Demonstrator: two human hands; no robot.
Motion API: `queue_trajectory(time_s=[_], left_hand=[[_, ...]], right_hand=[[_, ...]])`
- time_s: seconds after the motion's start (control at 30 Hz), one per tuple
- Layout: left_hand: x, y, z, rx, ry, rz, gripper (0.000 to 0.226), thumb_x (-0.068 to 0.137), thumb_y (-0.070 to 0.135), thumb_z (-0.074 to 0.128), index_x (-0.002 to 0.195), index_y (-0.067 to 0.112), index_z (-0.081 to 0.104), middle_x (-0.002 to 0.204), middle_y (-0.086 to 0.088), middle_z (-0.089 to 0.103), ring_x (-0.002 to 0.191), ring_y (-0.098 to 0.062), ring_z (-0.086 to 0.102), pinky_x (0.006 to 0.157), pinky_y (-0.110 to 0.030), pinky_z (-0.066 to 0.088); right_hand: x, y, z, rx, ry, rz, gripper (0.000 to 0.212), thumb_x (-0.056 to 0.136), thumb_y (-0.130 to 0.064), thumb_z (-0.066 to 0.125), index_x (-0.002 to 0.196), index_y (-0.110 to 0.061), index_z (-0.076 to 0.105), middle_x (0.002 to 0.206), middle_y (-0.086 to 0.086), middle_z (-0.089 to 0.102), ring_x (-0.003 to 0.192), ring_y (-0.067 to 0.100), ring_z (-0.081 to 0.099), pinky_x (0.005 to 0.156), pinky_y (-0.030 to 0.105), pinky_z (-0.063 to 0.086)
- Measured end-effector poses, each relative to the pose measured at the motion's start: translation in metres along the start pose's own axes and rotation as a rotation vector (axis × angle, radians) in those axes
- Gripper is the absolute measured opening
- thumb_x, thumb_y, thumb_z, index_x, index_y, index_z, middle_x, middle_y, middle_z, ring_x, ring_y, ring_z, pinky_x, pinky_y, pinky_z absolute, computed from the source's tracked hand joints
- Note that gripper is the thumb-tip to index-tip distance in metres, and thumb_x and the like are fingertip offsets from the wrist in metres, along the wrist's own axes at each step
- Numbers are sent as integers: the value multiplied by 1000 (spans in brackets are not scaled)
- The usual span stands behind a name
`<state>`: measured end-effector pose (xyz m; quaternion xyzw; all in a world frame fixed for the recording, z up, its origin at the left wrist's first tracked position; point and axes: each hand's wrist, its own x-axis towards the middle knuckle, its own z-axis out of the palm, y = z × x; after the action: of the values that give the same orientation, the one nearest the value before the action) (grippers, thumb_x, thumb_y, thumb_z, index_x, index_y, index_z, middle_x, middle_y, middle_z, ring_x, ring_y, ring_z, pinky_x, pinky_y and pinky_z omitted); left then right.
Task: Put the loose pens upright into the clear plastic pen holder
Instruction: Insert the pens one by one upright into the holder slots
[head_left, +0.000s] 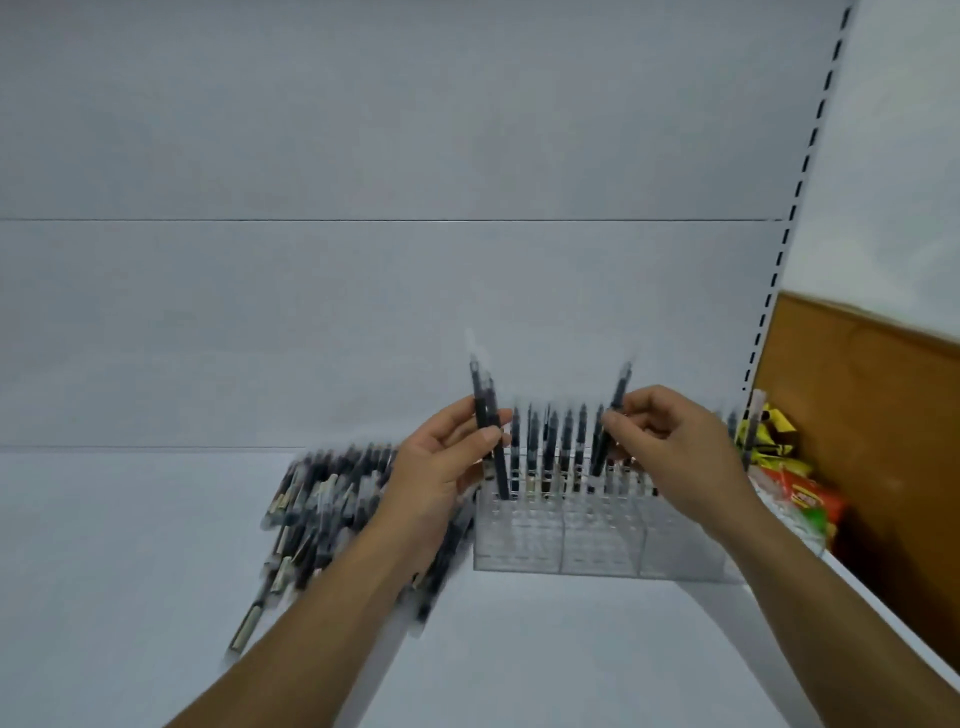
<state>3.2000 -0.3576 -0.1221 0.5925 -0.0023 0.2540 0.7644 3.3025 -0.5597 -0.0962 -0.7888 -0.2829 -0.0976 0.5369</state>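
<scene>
A clear plastic pen holder (566, 545) with a grid of slots stands on the white shelf, with several dark pens (550, 447) upright in its back rows. My left hand (441, 467) grips a small bunch of dark pens (485, 410) upright over the holder's left end. My right hand (670, 447) pinches one dark pen (618, 395), tilted, above the holder's middle rows. A heap of loose pens (322, 499) lies on the shelf to the left of the holder, partly hidden by my left forearm. The frame is motion-blurred.
The white shelf (130, 545) stretches left and toward me, with a white back panel behind it. A slotted upright (779, 270) marks the shelf's right end. Colourful packets (789, 488) lie past the holder on the right, before a brown wall.
</scene>
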Motion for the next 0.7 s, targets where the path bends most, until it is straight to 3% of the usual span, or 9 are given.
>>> queue_trajectory(time_s=[0.13, 0.3, 0.53, 0.7], left_hand=[[20, -9, 35, -32, -44, -7, 36, 86, 4, 64, 121, 13, 63, 105, 2, 75, 92, -10, 71, 68, -18, 53], [31, -20, 53, -31, -102, -28, 33, 89, 3, 62, 118, 18, 64, 108, 0, 74, 97, -12, 70, 72, -19, 54], [32, -31, 47, -73, -84, -29, 46, 75, 14, 69, 122, 15, 64, 110, -4, 74, 97, -15, 70, 70, -20, 54], [31, -34, 45, -61, -143, -26, 42, 76, 15, 68, 118, 19, 65, 109, -2, 74, 97, -11, 70, 68, -16, 52]], right_hand=[[24, 16, -4, -16, 10, 7, 9, 87, -31, 71, 81, -30, 64, 73, -9, 68, 71, 10, 69, 70, 33, 56], [39, 24, 4, -65, -46, -34, 9, 86, -33, 72, 83, -28, 65, 77, -6, 70, 77, 17, 69, 76, 41, 59], [39, 34, 12, -81, -62, -29, 8, 87, -30, 72, 84, -24, 66, 78, -4, 70, 77, 17, 69, 76, 40, 58], [37, 38, 17, -253, -143, -20, 10, 85, -37, 72, 84, -30, 66, 77, -12, 67, 74, 9, 65, 74, 36, 57]])
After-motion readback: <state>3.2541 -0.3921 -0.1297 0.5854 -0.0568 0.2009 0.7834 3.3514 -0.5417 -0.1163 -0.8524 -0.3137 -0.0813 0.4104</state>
